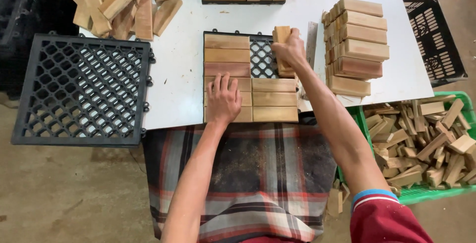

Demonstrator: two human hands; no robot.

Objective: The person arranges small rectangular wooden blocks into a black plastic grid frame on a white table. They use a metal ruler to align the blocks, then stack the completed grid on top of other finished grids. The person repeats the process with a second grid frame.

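Wood slats cover three quarters of my black grid tile at the bench edge; one quarter bare. Right hand grips slats over it; left hand lies flat, open.

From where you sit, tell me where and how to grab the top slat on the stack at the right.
Take the top slat by its two long edges near the middle, coming from above. It lies flat and uppermost on the stack, so nothing covers it, and its long sides are exposed, whereas its left end sits close against neighbouring slats. The right hand is nearest, though it holds slats now; the left hand presses the tile.
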